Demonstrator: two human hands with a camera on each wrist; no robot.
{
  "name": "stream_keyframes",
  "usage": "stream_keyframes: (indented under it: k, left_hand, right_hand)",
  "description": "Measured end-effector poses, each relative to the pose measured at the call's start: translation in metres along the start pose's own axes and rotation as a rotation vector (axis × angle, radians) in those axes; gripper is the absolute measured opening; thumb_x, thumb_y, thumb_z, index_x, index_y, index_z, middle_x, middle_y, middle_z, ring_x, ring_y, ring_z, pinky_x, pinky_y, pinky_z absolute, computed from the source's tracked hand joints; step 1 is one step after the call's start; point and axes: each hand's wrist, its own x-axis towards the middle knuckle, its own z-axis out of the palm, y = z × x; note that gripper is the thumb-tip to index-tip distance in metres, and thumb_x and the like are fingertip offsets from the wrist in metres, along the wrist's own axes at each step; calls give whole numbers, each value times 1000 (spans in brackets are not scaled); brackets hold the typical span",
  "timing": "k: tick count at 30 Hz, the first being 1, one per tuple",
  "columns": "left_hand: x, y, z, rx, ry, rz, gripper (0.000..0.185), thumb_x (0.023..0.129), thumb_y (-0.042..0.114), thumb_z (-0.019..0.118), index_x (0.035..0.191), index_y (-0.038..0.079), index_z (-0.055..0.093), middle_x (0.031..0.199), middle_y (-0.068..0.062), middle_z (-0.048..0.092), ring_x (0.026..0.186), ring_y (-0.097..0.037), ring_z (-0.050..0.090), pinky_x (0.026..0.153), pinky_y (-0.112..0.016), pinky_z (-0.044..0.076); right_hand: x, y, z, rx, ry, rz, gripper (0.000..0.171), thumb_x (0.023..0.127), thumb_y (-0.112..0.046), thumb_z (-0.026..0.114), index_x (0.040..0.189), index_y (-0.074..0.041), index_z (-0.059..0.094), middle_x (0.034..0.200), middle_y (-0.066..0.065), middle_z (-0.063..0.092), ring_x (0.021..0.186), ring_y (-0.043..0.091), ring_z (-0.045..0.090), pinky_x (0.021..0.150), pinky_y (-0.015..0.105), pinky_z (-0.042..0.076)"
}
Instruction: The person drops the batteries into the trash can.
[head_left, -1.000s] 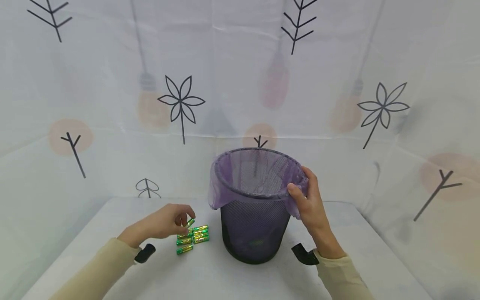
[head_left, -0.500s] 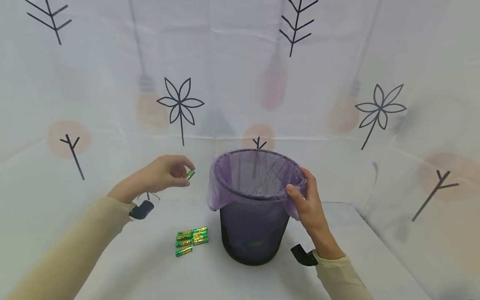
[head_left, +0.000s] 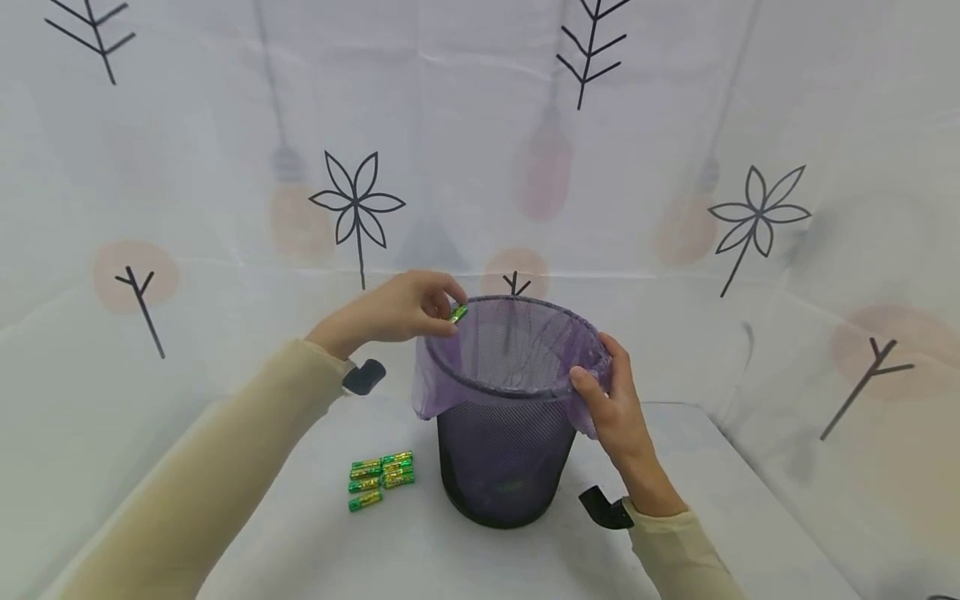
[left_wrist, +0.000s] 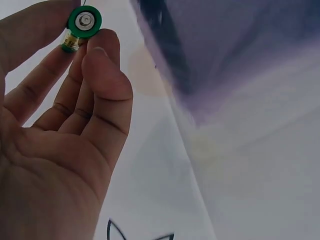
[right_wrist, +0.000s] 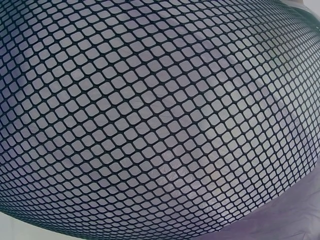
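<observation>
My left hand (head_left: 408,307) pinches a green and gold battery (head_left: 459,313) at the left side of the bin's rim. In the left wrist view the battery (left_wrist: 84,22) shows its flat metal end, held between the fingertips. The black mesh bin (head_left: 502,467) stands upright, lined with a purple plastic bag (head_left: 435,379) folded over its rim. My right hand (head_left: 618,412) grips the rim and bag at the right, thumb outside toward me. Mesh wall (right_wrist: 160,120) fills the right wrist view. Several more batteries (head_left: 366,500) lie on the table left of the bin.
The white table (head_left: 300,533) runs back to a pale patterned curtain (head_left: 450,125) that also hangs at both sides. A blurred greenish patch (head_left: 512,485) shows through the bin's lower mesh.
My left hand has lifted a battery from the group on the table, raised it, and carried it right to the bin's rim. The right hand has kept its grip.
</observation>
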Motion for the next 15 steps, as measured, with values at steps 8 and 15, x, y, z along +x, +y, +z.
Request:
stream_keyframes:
  k: [8,15]
  left_hand:
    - [26,7,31,21,-80,4,37,84,17,74,118,11,61,87,-1,64,84,-17,60,74,-30,50]
    - [37,10,51,85,-106,-9,36,84,18,74,117,13,62,87,0,63,80,-16,59,72,-29,49]
  right_hand:
    - [0,-3,1,-1,-5,-4,70,92,-27,57,150,-19,19,150,12,23,137,32,25,109,60,14]
    - [-1,-4,0,3,-2,-4,70,92,-26,57,150,-18,18,151,12,22,137,32,25,109,60,15]
